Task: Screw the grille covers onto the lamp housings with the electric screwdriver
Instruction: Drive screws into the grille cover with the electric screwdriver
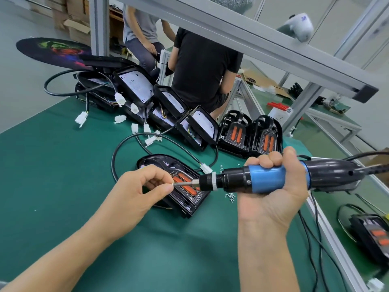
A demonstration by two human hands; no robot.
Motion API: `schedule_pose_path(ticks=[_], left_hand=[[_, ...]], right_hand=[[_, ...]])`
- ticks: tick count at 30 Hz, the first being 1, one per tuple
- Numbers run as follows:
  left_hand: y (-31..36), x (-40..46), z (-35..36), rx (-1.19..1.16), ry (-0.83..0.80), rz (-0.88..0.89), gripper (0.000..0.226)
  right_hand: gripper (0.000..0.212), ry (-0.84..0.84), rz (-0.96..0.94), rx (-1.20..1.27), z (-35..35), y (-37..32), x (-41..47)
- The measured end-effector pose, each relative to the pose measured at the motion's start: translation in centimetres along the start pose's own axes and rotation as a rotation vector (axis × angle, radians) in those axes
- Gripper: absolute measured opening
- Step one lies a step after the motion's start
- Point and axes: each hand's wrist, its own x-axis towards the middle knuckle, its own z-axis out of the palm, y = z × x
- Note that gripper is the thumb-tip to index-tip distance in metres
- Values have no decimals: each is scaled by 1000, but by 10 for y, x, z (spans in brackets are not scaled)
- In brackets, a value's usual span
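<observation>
My right hand (pixel 273 186) grips a blue and black electric screwdriver (pixel 265 179) held level, its bit pointing left. My left hand (pixel 143 186) pinches a small screw (pixel 173 183) at the tip of that bit. Just beneath lies a black lamp housing (pixel 185 199) with a grille cover and orange lenses, flat on the green mat (pixel 63 175). A small pile of loose screws (pixel 230 196) lies beside the housing, under the screwdriver.
Several open lamp housings (pixel 147 91) with cables and white connectors lean in a row behind. Two grilled lamps (pixel 250 133) stand at the back right, another lamp (pixel 374 237) on the right. Two people sit beyond the bench. An aluminium frame bar (pixel 252 39) crosses overhead.
</observation>
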Motion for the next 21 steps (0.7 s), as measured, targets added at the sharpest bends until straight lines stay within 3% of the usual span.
schedule_pose_path(ticks=[5,13,16,18,21], left_hand=[[2,1,-3,119,22,101,22],[-9,12,-21,212,22,130,16],[-14,19,-33,255,113,124,15],[-18,22,-39,327,199,117,11],[-24,25,-39,548,187,119,7]], right_hand=[[15,-20,-5,-12,3,6,4],[15,-66,38,-35,19,31,10],[17,-78,46,-43,28,41,16],[17,-95,45,-75,32,49,20],[19,-117,43,-160,33,63,24]])
